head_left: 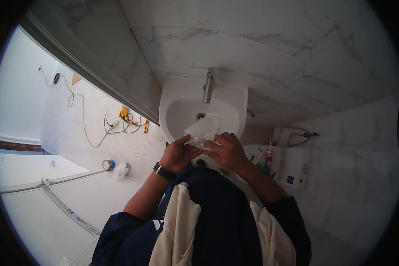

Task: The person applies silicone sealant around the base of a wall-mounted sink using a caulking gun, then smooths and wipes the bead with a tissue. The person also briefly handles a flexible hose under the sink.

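A small translucent plastic bag (204,129) is between my two hands, above the near edge of the white washbasin (170,99). My left hand (177,156) is turned palm up under the bag's near side, its thumb pressed on the plastic. From the right, my right hand (227,153) closes its fingertips on the bag's near edge. Small white bits show by the fingertips, too small to name. Behind the bag are the basin's drain (201,116) and a chrome faucet (208,88).
At the right, a white toilet (292,162) carries a sealant tube (268,159) and other small items. A glass panel (88,48) stands on the left. Beyond it, a yellow power tool (125,113), cables, a can (107,164) and a plastic bag (121,170) lie on the floor.
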`<state>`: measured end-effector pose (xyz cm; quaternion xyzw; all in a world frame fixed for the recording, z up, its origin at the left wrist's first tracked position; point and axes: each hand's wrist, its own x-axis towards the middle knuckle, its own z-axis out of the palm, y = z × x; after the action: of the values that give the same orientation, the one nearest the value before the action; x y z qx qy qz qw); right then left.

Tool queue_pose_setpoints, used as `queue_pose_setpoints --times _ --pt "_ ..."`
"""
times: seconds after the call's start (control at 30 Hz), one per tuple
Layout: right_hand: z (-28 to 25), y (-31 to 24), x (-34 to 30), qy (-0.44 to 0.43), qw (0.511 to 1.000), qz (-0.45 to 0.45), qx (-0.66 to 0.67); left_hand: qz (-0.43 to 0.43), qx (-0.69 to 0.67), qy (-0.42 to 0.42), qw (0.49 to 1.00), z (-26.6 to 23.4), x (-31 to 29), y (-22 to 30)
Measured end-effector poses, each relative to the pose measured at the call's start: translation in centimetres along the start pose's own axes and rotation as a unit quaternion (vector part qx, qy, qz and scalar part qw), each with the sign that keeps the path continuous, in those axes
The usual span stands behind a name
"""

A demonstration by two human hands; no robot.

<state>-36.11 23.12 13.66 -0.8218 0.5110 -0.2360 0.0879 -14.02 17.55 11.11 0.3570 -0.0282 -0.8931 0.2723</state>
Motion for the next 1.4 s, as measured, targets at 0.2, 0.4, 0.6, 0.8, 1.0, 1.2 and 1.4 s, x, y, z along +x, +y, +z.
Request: queue_pose_setpoints --times 0.2,0.4,0.6,0.8,1.0,1.2,1.4 --pt "-1.2 -0.8 3.0 -0.025 0.992 -0.106 -0.066 -0.058 0.009 -0.031 0.998 -0.9 -0.3 3.0" --pt "-1.6 -2.0 5.5 -0.046 0.958 -0.207 -0.191 -0.125 0.015 -0.042 0.991 -2.4 -0.3 6.0" --pt "-1.4 -2.8 7.0 -0.051 0.962 -0.254 -0.084 -0.168 0.025 -0.031 0.985 -4.2 -1.2 7.3" --pt "-1.4 -2.5 7.0 -0.021 0.979 -0.204 0.003 -0.14 0.032 -0.06 0.988 -5.0 -1.5 6.6" --pt "-3.4 3.7 3.5 -0.029 0.999 -0.025 0.005 -0.027 0.065 0.002 0.998 -5.8 -1.5 7.2" --pt "-3.7 17.2 3.5 -0.273 0.919 0.187 -0.216 0.056 0.027 -0.018 0.998 -6.4 -1.6 6.9" --pt "1.3 24.9 9.3 -0.272 0.94 0.034 -0.204 0.179 -0.05 0.006 0.983 -2.8 -1.5 2.4"
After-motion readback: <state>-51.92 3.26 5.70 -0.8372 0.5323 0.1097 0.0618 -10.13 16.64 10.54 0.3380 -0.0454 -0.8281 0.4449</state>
